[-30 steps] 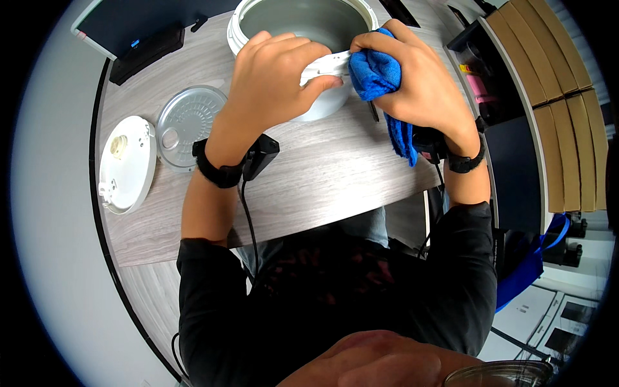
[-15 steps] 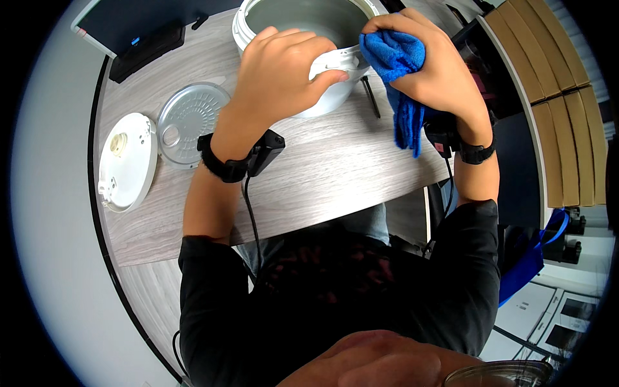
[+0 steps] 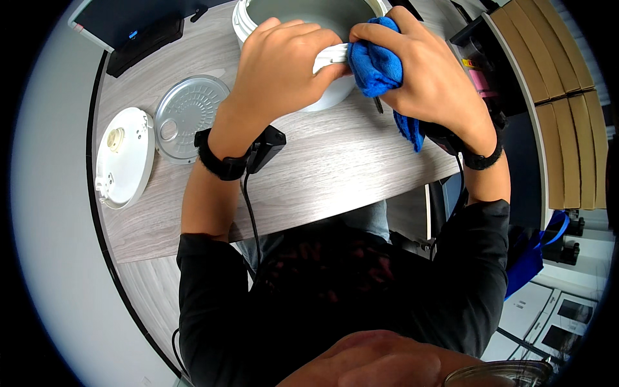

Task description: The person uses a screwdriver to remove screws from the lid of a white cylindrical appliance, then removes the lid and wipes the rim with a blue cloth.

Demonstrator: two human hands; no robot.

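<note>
Over the front rim of a round white pot body point(image 3: 242, 24) with a grey inside, my left hand point(image 3: 277, 74) is closed on a ridged white plastic piece point(image 3: 330, 57). Whether that piece is joined to the pot I cannot tell. My right hand point(image 3: 432, 80) is closed round a bunched blue cloth point(image 3: 374, 68) and presses it against the piece's right end. A loose end of the cloth hangs below the hand. To the left on the table lie a silver disc-shaped inner lid point(image 3: 190, 116) with a pattern of dimples and a white round lid point(image 3: 126, 161).
The light wood-grain table point(image 3: 335, 174) holds a monitor on a black stand point(image 3: 147, 48) at the far left. A thin black stick point(image 3: 378, 104) lies beside the pot. Cardboard boxes point(image 3: 567, 148) stand on the right, near a blue bag point(image 3: 525, 267). A cable point(image 3: 251, 209) hangs from my left wrist.
My right hand and the cloth have moved left onto the white piece's end. The piece appears turned, its ridged side showing now. My left hand keeps its hold.
</note>
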